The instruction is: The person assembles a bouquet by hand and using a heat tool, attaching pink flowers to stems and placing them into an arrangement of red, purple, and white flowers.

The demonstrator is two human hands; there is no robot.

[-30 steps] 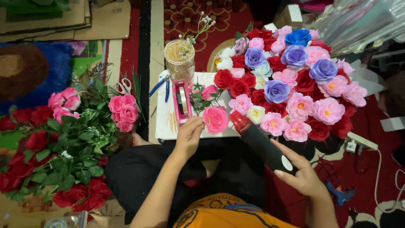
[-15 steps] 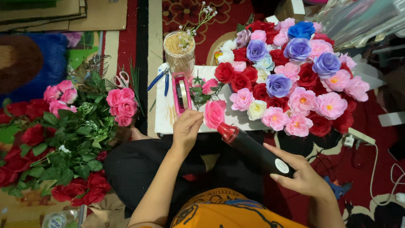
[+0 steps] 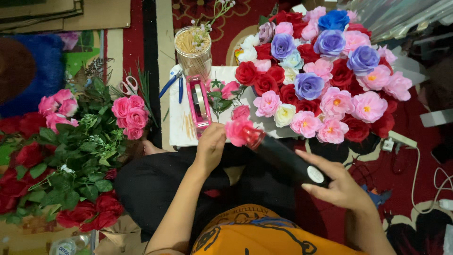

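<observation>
Two hands share the work at the middle of the view: the right hand [image 3: 340,188] is wrapped around the butt of a black cylindrical tool [image 3: 287,159], fingers curled over its end, while the left hand [image 3: 211,146] pinches a pink rose [image 3: 237,131] at its base. That tool's long axis runs from about four o'clock up to ten o'clock, its red-glowing tip touching the rose (whether it is hot cannot be told). Both forearms rise from the bottom edge, the left nearly straight up, the right angling in from five o'clock. At twelve o'clock of the rose lies a white board [image 3: 178,127] with a pink tape dispenser [image 3: 198,102]; at two o'clock, a large mixed bouquet [image 3: 325,75]; at nine o'clock, loose roses and greenery [image 3: 80,151].
</observation>
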